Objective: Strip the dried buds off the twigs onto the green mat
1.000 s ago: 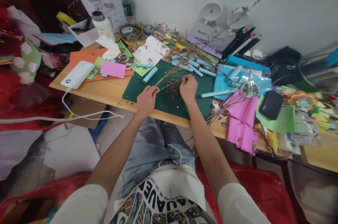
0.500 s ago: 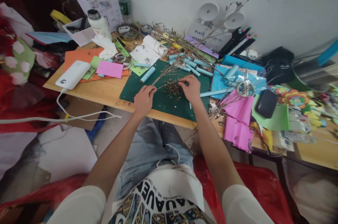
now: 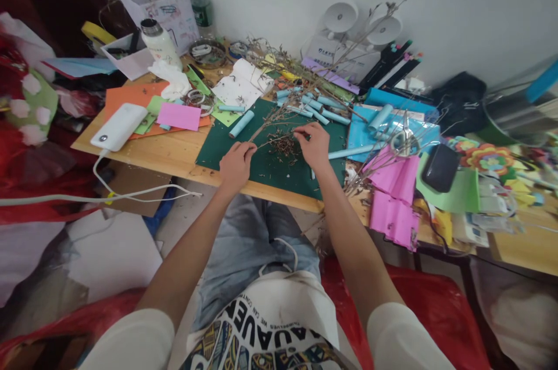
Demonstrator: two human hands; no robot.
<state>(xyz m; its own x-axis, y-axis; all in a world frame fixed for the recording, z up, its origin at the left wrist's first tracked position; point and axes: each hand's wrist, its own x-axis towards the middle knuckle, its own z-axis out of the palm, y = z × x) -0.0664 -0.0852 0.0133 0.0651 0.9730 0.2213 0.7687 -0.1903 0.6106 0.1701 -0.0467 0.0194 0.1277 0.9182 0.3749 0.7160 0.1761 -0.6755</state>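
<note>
My left hand (image 3: 235,166) is closed around the lower end of a dry branch (image 3: 271,121) at the left front of a dark green cutting mat (image 3: 268,175). The branch slants up and away to the right, and a thinner twig runs from the same hand towards my right fingers. Over the mat's right side, my right hand (image 3: 314,146) has thumb and fingers pinched together; whatever lies between them is too small to make out. Between the hands is a pile of brown dried plant bits (image 3: 284,145). Several rolled light-blue paper tubes (image 3: 314,104) lie behind it.
To the right are scissors (image 3: 406,132), tape, pink crepe paper (image 3: 394,201) and a black case (image 3: 441,168). Leftward stand a white power bank (image 3: 118,127) with its cable and a white bottle (image 3: 161,47). Long dry stems (image 3: 361,39) stick up towards the wall.
Both hands stay in almost the same place and keep their closed grips. The whole view has shifted slightly.
</note>
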